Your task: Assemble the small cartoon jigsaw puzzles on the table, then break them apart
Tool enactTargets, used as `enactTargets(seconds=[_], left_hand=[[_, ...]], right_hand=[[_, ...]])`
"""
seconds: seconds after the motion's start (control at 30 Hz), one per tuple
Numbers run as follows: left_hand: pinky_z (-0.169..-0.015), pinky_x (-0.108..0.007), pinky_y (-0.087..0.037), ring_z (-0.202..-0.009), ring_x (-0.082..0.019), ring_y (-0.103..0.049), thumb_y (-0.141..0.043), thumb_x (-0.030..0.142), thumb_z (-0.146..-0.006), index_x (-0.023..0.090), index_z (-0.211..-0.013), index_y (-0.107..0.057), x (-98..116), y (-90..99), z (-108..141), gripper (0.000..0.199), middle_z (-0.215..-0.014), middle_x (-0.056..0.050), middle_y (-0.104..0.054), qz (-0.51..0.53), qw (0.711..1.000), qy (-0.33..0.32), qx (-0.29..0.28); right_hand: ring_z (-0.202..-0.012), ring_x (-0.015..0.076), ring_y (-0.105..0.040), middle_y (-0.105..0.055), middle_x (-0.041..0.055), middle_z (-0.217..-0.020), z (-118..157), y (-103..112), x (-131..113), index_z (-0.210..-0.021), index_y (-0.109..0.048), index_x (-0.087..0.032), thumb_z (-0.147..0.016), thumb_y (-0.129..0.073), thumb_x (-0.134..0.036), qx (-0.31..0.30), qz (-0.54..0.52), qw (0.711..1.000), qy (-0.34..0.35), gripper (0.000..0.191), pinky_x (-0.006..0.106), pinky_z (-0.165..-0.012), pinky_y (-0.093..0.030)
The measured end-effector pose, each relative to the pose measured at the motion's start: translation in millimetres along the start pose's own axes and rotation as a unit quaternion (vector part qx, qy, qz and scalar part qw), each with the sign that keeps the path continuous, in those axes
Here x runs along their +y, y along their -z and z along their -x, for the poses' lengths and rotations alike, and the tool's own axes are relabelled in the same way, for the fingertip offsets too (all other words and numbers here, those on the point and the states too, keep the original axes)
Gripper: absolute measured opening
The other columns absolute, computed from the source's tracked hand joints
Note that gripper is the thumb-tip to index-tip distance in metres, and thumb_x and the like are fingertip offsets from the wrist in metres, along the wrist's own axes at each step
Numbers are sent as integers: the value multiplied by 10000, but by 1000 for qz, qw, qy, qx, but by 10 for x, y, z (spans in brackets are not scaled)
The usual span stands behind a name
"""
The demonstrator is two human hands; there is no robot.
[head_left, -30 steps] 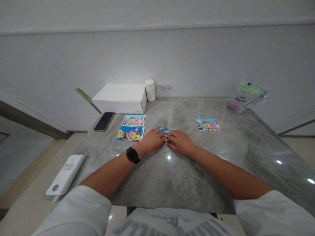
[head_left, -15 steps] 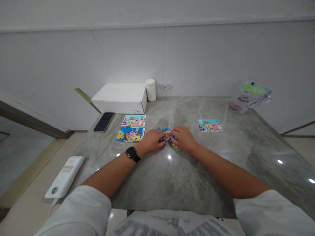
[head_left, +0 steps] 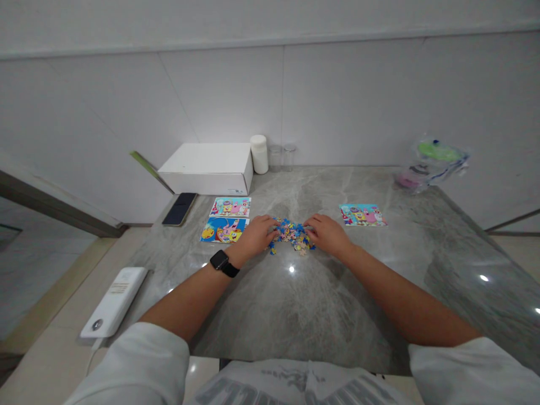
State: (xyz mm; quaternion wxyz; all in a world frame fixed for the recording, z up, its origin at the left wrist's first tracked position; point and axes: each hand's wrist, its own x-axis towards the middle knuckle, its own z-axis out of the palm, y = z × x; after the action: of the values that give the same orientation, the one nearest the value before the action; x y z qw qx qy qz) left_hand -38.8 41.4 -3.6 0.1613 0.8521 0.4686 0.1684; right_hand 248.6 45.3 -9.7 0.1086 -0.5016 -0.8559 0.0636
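Note:
A loose heap of small jigsaw puzzle pieces [head_left: 292, 232], blue, yellow and pinkish, lies on the grey marbled table [head_left: 295, 315] between my hands. My left hand [head_left: 258, 233], with a black watch [head_left: 224, 262] on the wrist, rests at the heap's left edge, its fingers bent but apart. Across from it, my right hand [head_left: 331, 233] touches the heap's right side with loosely curved fingers. Neither hand visibly grips a piece, though some fingertips are partly hidden. Two cartoon picture cards [head_left: 225, 230] lie left of my left hand.
Another cartoon card [head_left: 363, 215] lies to the right. At the back stand a white box [head_left: 206, 169], a white bottle [head_left: 259, 154] and two clear glasses [head_left: 289, 158]. A phone [head_left: 180, 209], a white device [head_left: 113, 302] and a plastic bag [head_left: 434, 163] sit near the edges.
My hands have moved apart, the left one leftward and the right one rightward. The puzzle pieces they covered now show as a wider, spread heap.

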Motion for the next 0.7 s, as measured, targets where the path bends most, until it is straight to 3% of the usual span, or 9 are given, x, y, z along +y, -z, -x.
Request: enactTargets(seconds=[0.1, 0.17, 0.3, 0.47, 0.57, 0.7], left_hand=[[-1053, -440, -535, -1189, -306, -650, -805, 393, -875, 198, -1365, -645, -9, -6, 100, 550, -1310, -143, -650, -31, 999, 26, -26], [-1047, -463, -543, -1173, -328, -650, -883, 399, -788, 191, -1357, -639, 41, -66, 141, 653, -1312, -154, -629, -40, 997, 38, -56], [-1084, -447, -527, -1205, -312, -636, -795, 248, -864, 178, -1275, -671, 176, -195, 103, 435, -1293, -148, -643, -10, 998, -4, -67], [-1054, -418, -537, -1159, -268, -648, -682, 271, -956, 205, -1277, -661, 123, -123, 2, 328, -1240, -114, -655, -1, 1000, 28, 10], [-1080, -443, -514, -1214, -311, -624, -772, 418, -900, 179, -1360, -616, 60, -76, -87, 542, -1296, -149, -636, -46, 996, 72, 25], [-1055, -477, -516, -1232, -386, -609, -860, 619, -752, 120, -1378, -601, 101, -149, -283, 841, -1332, -213, -618, -96, 989, 108, -41]], right_hand=[[-1063, 275, -679, -689, 152, -1203, 69, 48, 98, -1224, -733, -171, -958, -726, -389, -74, 7, 996, -46, 344, 344, -915, -500], [-1064, 286, -685, -669, 167, -1245, 88, 44, 60, -1251, -721, -168, -895, -800, -427, -107, 6, 992, -59, 447, 346, -906, -513], [-1070, 269, -690, -677, 154, -1232, 21, 1, -125, -1251, -725, -177, -880, -814, -343, -114, -28, 992, -45, 416, 334, -933, -514], [-1001, 211, -696, -720, 112, -1158, -82, 6, -91, -1220, -746, -184, -941, -730, -270, -79, -86, 993, -35, 292, 297, -914, -507], [-1088, 250, -687, -696, 162, -1259, -168, -21, -28, -1296, -716, -163, -946, -741, -348, -57, -54, 995, -62, 396, 325, -950, -507], [-1128, 268, -676, -695, 168, -1242, -359, -135, -103, -1247, -742, -167, -936, -743, -322, -85, -25, 994, -56, 348, 328, -979, -500]])
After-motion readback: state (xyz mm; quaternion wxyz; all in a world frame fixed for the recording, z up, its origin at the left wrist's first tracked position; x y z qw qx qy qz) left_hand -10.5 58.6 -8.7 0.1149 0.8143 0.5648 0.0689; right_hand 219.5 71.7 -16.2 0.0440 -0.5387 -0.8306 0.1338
